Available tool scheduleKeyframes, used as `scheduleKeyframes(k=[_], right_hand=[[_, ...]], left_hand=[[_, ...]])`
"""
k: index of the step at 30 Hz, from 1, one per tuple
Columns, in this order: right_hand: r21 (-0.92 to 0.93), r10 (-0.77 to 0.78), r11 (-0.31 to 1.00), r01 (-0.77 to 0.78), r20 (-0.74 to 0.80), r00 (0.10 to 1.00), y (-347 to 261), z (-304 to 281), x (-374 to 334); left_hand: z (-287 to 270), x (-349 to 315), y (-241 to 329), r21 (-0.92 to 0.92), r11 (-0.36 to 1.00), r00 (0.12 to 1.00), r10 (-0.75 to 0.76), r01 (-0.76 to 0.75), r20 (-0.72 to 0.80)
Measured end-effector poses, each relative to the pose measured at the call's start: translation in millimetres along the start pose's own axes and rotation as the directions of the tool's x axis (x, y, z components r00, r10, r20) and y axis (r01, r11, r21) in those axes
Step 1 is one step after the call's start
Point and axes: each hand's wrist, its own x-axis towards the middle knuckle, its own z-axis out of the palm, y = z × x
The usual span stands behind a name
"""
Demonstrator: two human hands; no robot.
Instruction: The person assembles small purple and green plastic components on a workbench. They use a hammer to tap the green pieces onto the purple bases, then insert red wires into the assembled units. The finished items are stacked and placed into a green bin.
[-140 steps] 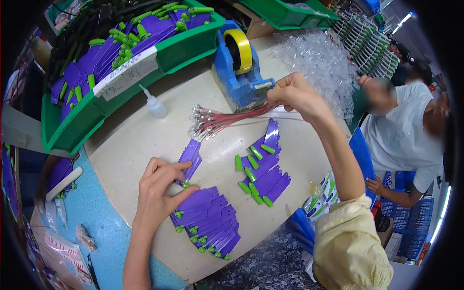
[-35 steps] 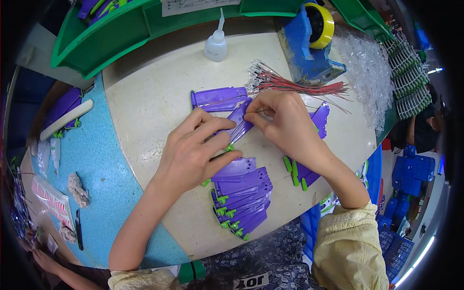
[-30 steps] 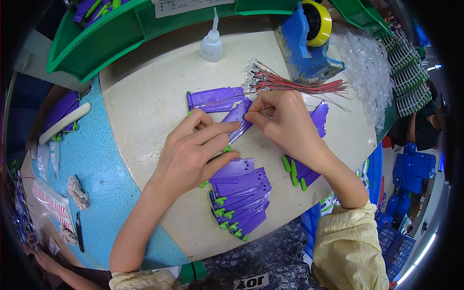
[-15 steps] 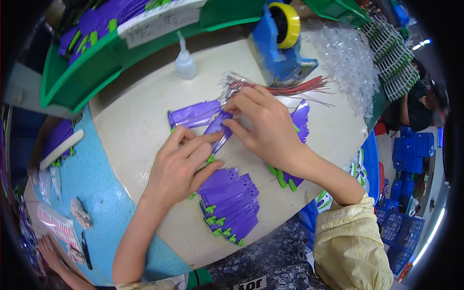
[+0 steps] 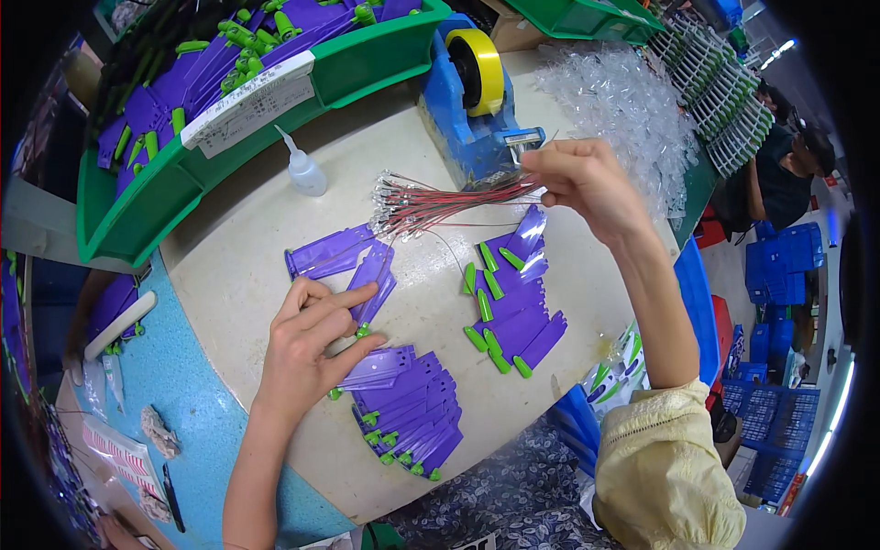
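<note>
My left hand [image 5: 312,344] presses a flat purple plastic piece [image 5: 374,273] with a green end against the table, index finger along it and thumb near the green end. Thin wires lead from its top toward a bundle of red and dark wires with silvery tips [image 5: 449,200]. My right hand [image 5: 600,197] is raised at the cutter of the blue tape dispenser [image 5: 458,137], which carries a yellow-cored roll. Its thumb and index finger are pinched together; what lies between them is too small to make out. Another purple piece [image 5: 330,252] lies beside the held one.
A fanned stack of purple pieces [image 5: 408,403] lies nearest me, another group [image 5: 513,302] at right. Behind stand a white squeeze bottle [image 5: 306,174] and a green bin [image 5: 137,206] of purple parts. Small clear plastic pieces [image 5: 619,119] are heaped at far right.
My right hand has left the purple piece and moved right and up to the tape dispenser. My left hand stays on the piece. The whole view has shifted somewhat.
</note>
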Motion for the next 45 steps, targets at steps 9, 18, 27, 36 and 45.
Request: scheduleKeyframes(k=[9, 18, 27, 36, 45], right_hand=[[-0.012, -0.103, 0.992, 0.125, 0.489, 0.866, 23, 78, -71], [-0.246, -0.358, 0.807, 0.537, 0.52, 0.776, 42, 120, -64], [-0.449, -0.286, 0.742, 0.498, 0.46, 0.841, 10, 133, -30], [-0.408, 0.128, 0.88, 0.243, 0.696, 0.707, -12, 159, -30], [-0.534, -0.691, 0.583, 0.612, 0.07, 0.719, 10, 114, 2]], left_hand=[[-3, -5, -1, -0.183, 0.962, 0.979, -0.202, 0.202, 0.018], [5, -19, 3, 0.007, 0.997, 0.989, -0.079, 0.08, -0.123], [7, -10, 9, 0.025, 0.983, 0.98, -0.178, 0.181, -0.088], [12, -21, 0, -0.185, 0.954, 0.956, -0.261, 0.234, -0.134], [-16, -7, 1, 0.293, 0.946, 0.987, -0.11, 0.14, -0.116]])
